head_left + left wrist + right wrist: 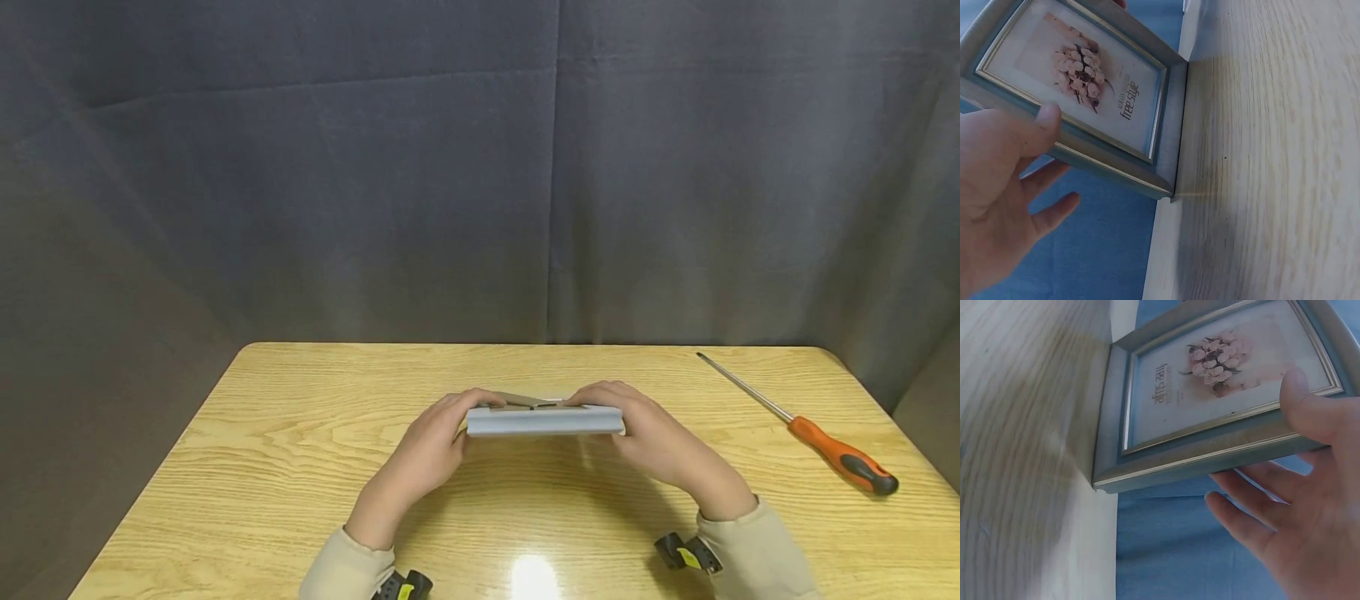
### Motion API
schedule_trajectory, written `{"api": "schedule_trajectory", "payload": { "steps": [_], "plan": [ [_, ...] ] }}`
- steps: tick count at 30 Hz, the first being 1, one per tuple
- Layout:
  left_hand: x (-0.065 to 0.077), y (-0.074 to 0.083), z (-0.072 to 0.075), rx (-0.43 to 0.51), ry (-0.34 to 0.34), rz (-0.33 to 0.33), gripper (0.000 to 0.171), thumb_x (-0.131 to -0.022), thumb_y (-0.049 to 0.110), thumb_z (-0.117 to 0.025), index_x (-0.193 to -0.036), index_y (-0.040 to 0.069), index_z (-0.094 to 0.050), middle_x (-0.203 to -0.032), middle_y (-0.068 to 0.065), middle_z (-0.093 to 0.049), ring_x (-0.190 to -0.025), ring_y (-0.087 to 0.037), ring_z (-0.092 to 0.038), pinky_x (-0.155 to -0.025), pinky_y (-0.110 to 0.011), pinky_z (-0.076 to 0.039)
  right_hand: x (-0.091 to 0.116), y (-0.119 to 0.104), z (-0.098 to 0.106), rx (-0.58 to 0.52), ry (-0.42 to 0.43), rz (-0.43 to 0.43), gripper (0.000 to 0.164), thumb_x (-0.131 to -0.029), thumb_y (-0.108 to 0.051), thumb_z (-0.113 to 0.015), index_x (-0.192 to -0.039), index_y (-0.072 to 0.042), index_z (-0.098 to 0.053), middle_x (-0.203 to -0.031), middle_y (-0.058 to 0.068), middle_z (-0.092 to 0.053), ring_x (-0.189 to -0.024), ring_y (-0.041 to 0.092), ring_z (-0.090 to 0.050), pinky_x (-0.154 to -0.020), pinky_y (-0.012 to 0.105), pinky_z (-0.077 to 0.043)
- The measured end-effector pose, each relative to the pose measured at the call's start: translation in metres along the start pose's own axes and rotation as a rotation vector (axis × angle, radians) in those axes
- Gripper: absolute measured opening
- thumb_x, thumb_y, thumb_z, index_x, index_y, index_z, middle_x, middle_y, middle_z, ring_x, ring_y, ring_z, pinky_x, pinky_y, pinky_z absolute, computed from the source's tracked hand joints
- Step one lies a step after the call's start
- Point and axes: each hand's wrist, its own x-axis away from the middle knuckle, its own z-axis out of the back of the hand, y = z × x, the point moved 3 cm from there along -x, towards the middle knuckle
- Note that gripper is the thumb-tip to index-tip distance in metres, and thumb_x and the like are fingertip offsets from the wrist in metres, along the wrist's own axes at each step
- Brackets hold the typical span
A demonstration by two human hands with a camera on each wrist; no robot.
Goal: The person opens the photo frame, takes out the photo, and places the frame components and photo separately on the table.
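A picture frame [544, 422] stands nearly upright on the table, seen from its top edge in the head view. Pale grey moulding with a thin gold line surrounds a print of pink flowers [1079, 72] with lettering beside it. My left hand [431, 442] grips one side, its thumb [1049, 119] on the front border. The opposite side is held by my right hand [660, 433], whose thumb [1294, 394] lies over the front while the other fingers reach behind. Its lower edge meets the tabletop in both wrist views. Behind the top edge shows part of a back stand [517, 400].
A long screwdriver [840, 454] with an orange and black handle lies at the right of the wooden table [262, 450], its shaft pointing to the far edge. Dark curtain [420, 200] hangs behind the table. Each wrist wears a black strap.
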Motion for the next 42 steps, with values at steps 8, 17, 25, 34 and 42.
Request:
{"api": "schedule_trajectory", "payload": {
  "steps": [8,17,25,34,42],
  "plan": [
    [0.0,-0.002,-0.002,0.265,-0.106,0.053,0.04,-0.096,0.009,-0.063,-0.128,0.031,-0.055,-0.125,0.012,-0.06,-0.123,-0.013,-0.054,-0.105,-0.043,-0.042,0.003,-0.004,0.008,-0.059,-0.026,-0.093,0.027,-0.092,-0.008,-0.07,-0.116,-0.02,-0.066,-0.112,-0.009,-0.064,-0.105,0.015,-0.058,-0.091,0.045,-0.048],
    [0.001,-0.006,-0.006,0.387,-0.106,0.077,0.037,-0.096,0.007,-0.061,-0.126,0.03,-0.056,-0.122,0.012,-0.06,-0.126,-0.014,-0.05,-0.107,-0.045,-0.039,0.004,0.003,0.005,-0.153,-0.027,-0.138,0.024,-0.096,-0.017,-0.065,-0.12,-0.015,-0.063,-0.12,-0.002,-0.062,-0.117,0.022,-0.054,-0.101,0.052,-0.041],
    [0.002,-0.005,-0.007,0.372,-0.072,0.068,0.038,-0.095,0.007,-0.062,-0.128,0.025,-0.058,-0.125,0.006,-0.06,-0.128,-0.02,-0.049,-0.107,-0.053,-0.039,0.0,0.008,-0.005,-0.135,-0.026,-0.035,0.039,-0.091,0.001,-0.067,-0.124,-0.013,-0.053,-0.12,-0.001,-0.06,-0.117,0.02,-0.054,-0.101,0.052,-0.043],
    [0.003,-0.006,-0.007,0.422,-0.056,0.113,0.041,-0.099,0.01,-0.058,-0.137,0.025,-0.053,-0.138,-0.003,-0.054,-0.136,-0.032,-0.043,-0.11,-0.054,-0.034,0.0,0.009,-0.007,-0.134,-0.005,-0.049,0.044,-0.093,0.009,-0.06,-0.132,-0.005,-0.048,-0.129,0.012,-0.058,-0.127,0.034,-0.05,-0.104,0.056,-0.04],
    [0.0,-0.004,-0.001,0.562,0.029,0.155,0.049,-0.102,0.013,-0.053,-0.149,0.017,-0.039,-0.136,-0.011,-0.053,-0.127,-0.035,-0.049,-0.105,-0.059,-0.038,0.003,0.004,0.005,-0.279,-0.012,-0.076,0.055,-0.098,-0.006,-0.058,-0.149,-0.009,-0.036,-0.133,0.012,-0.057,-0.126,0.037,-0.05,-0.102,0.061,-0.04]
  ]
}}
